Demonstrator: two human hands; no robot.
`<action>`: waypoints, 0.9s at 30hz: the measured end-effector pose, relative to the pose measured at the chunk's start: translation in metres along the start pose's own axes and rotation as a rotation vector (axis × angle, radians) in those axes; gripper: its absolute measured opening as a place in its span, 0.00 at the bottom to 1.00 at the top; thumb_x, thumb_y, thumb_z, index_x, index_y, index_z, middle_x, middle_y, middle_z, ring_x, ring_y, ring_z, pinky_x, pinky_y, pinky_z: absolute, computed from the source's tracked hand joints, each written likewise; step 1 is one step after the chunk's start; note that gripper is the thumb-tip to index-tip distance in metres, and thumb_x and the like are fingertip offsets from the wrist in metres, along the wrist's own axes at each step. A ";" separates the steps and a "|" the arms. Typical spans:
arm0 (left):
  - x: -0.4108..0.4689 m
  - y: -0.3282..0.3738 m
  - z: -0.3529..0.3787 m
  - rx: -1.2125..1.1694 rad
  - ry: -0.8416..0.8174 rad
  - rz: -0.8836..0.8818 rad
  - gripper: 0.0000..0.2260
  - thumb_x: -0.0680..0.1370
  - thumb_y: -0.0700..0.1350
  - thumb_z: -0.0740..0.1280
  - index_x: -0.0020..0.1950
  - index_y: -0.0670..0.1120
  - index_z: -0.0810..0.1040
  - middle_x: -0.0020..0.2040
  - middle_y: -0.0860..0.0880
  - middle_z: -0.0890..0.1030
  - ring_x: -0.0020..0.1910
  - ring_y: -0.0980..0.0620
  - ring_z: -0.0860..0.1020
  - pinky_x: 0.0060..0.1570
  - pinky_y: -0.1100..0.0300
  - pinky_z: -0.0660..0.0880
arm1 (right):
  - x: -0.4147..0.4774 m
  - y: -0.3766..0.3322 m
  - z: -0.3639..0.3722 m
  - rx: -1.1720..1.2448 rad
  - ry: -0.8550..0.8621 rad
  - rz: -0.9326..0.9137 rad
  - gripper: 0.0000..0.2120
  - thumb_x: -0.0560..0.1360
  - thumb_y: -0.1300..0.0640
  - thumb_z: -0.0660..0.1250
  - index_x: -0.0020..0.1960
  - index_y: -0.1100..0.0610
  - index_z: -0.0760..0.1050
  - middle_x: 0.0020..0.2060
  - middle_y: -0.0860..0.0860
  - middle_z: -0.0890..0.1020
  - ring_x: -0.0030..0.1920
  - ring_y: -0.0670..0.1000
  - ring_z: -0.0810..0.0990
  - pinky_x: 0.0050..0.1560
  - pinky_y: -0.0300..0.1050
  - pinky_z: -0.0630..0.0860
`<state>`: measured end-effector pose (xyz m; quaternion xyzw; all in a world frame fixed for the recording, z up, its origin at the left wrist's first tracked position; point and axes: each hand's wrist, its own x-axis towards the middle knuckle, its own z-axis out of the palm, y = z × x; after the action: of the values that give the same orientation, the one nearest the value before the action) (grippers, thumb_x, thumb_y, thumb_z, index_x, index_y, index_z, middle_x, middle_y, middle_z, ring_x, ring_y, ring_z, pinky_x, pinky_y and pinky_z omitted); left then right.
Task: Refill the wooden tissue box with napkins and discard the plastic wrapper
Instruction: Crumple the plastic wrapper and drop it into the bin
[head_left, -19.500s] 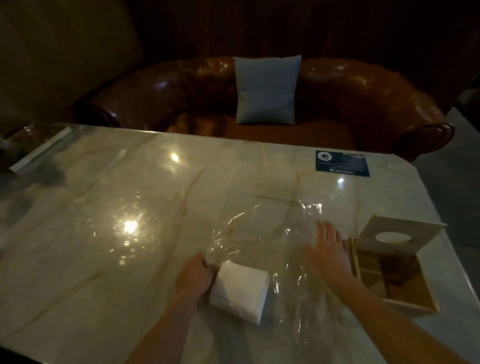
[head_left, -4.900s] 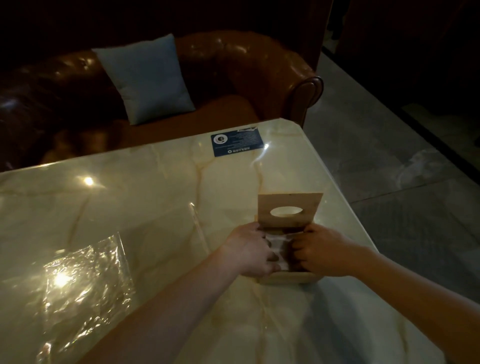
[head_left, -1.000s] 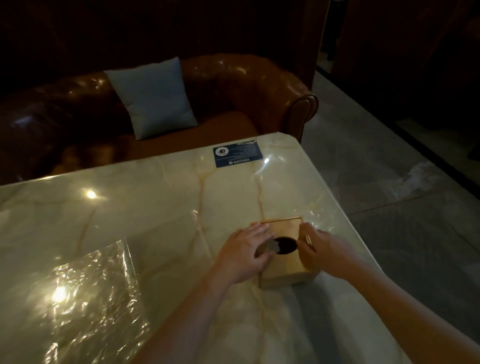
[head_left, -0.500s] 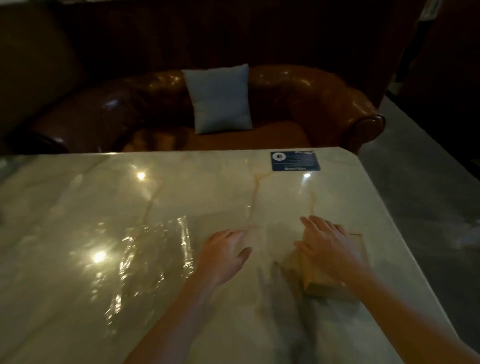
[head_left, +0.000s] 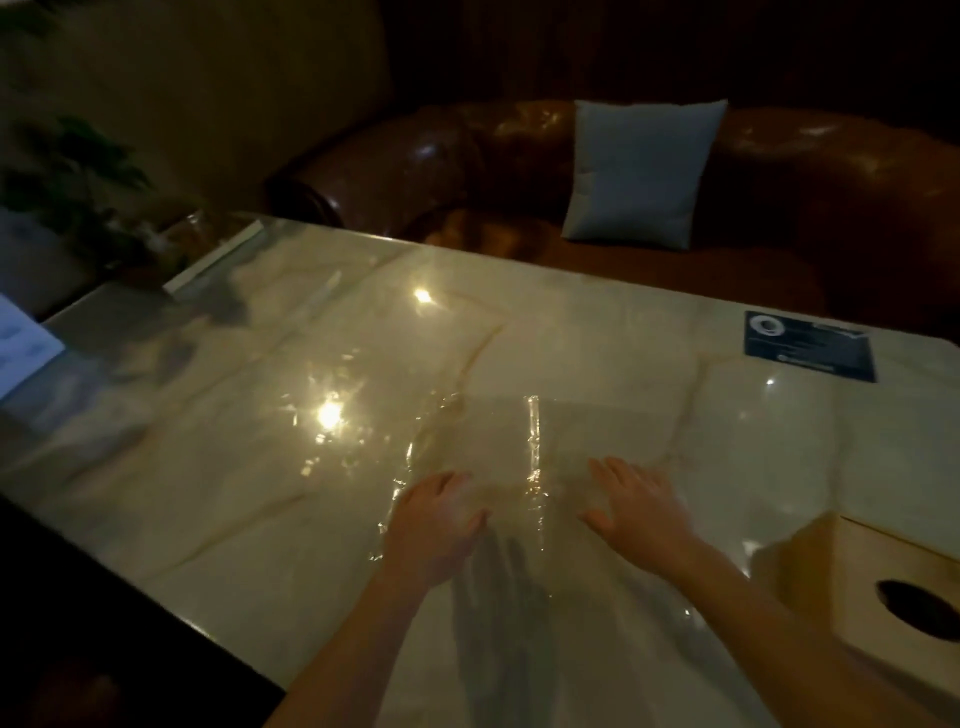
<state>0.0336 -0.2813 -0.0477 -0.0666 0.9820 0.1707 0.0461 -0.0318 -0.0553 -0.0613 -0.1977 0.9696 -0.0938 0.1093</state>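
The clear plastic wrapper (head_left: 524, 457) lies flat and crinkled on the marble table (head_left: 260, 467), in the middle of the view. My left hand (head_left: 436, 514) rests palm down on its left part, fingers spread. My right hand (head_left: 634, 506) lies flat on its right part, fingers apart. The wooden tissue box (head_left: 883, 587) stands at the right edge with its lid down and the oval slot on top. No napkins are visible; the slot looks dark.
A dark blue card (head_left: 808, 353) lies near the table's far right corner. A brown leather sofa (head_left: 467, 171) with a grey cushion (head_left: 641, 174) stands behind the table. A plant (head_left: 67, 176) and a white sheet (head_left: 21, 338) are at the far left.
My head has turned left, so the box now sits at the right edge. My right hand left the box, and both hands moved onto the plastic wrapper.
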 end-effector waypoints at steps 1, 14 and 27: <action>-0.002 -0.004 0.004 0.034 -0.006 -0.025 0.23 0.77 0.57 0.59 0.70 0.52 0.64 0.70 0.51 0.69 0.69 0.49 0.66 0.69 0.56 0.62 | 0.002 -0.003 0.006 0.008 -0.014 -0.002 0.30 0.74 0.41 0.58 0.72 0.52 0.55 0.71 0.51 0.63 0.71 0.52 0.61 0.67 0.50 0.59; 0.002 -0.015 0.058 0.104 -0.123 -0.194 0.35 0.75 0.67 0.51 0.75 0.48 0.52 0.77 0.39 0.53 0.76 0.42 0.49 0.74 0.46 0.46 | -0.048 -0.030 0.048 -0.206 -0.071 0.056 0.32 0.59 0.43 0.76 0.56 0.62 0.78 0.54 0.63 0.81 0.53 0.59 0.81 0.41 0.50 0.79; 0.047 -0.017 0.046 0.134 -0.245 0.046 0.39 0.71 0.67 0.60 0.75 0.53 0.50 0.78 0.44 0.45 0.76 0.45 0.41 0.73 0.46 0.39 | -0.053 -0.030 0.038 -0.058 -0.123 -0.039 0.19 0.76 0.51 0.55 0.66 0.53 0.65 0.64 0.53 0.72 0.63 0.54 0.70 0.60 0.49 0.64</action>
<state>-0.0068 -0.2871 -0.1020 -0.0196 0.9794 0.1127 0.1662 0.0358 -0.0660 -0.0821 -0.2250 0.9594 -0.0556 0.1609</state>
